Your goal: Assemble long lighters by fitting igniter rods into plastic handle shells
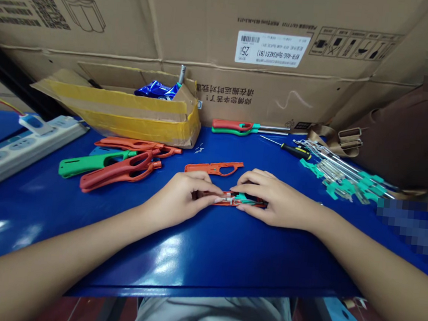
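Note:
On the blue table in front of me lies an opened orange lighter shell [219,202] with a teal part [241,199] and small clear and metal pieces inside. My left hand [185,198] pinches its left end, thumb and fingers together. From the other side my right hand [276,199] closes over the right end, its fingertips pressed round the shell's edges and hiding that end. Just beyond my hands sits a loose orange shell half [215,168], lying flat with its finger hole to the right.
Left are orange shells [122,172] and a green shell [92,163], by a yellow-taped carton [139,113] and a power strip [22,144]. Behind lie long lighters [236,127] and a screwdriver [294,151]. Metal rods with teal parts [344,175] are piled right. A large cardboard box [197,22] stands behind.

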Tool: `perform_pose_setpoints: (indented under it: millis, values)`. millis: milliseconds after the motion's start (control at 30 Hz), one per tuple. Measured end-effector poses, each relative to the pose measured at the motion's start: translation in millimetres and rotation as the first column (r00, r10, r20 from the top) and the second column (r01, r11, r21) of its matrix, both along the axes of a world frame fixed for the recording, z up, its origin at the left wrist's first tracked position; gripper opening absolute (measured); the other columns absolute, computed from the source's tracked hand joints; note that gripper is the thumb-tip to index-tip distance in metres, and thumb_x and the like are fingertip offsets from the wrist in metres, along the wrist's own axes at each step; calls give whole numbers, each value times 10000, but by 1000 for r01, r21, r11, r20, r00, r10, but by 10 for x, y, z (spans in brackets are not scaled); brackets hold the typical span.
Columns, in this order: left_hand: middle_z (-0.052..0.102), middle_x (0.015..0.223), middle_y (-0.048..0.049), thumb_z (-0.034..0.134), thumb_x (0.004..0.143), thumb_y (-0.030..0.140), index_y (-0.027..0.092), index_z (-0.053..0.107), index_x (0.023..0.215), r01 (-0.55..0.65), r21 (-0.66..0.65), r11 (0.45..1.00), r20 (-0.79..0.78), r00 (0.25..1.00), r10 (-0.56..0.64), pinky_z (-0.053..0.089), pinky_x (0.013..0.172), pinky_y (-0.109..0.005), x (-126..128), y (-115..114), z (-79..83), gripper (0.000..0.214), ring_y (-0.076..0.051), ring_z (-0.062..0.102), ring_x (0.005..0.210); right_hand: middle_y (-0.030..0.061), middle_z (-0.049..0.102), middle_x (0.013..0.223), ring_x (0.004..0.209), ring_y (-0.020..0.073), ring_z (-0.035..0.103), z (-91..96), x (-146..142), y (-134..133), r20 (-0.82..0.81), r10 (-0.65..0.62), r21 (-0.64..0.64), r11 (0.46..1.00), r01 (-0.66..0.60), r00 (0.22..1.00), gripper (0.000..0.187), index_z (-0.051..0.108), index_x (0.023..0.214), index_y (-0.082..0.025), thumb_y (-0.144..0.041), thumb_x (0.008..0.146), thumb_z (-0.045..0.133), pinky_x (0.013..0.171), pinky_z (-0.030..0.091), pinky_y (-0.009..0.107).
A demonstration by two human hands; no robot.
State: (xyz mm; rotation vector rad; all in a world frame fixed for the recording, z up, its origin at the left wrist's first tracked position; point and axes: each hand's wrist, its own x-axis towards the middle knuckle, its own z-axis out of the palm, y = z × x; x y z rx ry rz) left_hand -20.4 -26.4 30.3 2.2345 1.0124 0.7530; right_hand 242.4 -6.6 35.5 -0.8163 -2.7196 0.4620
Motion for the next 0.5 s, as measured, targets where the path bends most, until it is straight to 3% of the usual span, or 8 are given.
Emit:
perform_pose_setpoints:
  millis: [233, 500]
  values:
    - [715, 884, -39, 685, 917, 224, 221, 795, 1070, -23, -71, 997, 61, 998, 28, 531, 746, -272, 33, -4, -55, 189, -149, 673, 783, 104, 634, 1179, 1053, 248, 569, 5, -5, 8, -7, 1, 2, 1000, -1, 1000, 273, 676, 1201, -213, -317, 956, 616, 937, 449, 434]
    - [709, 843, -40, 701, 904, 234, 227, 806, 1032, -55, 7, 998, -8, 998, 55, 514, 733, -279, 39, -20, -19, 166, -154, 650, 768, 109, 638, 1161, 1043, 251, 574, -5, 6, 8, -25, 3, 19, 1000, -3, 1000, 277, 682, 1204, -224, -323, 953, 617, 922, 471, 427]
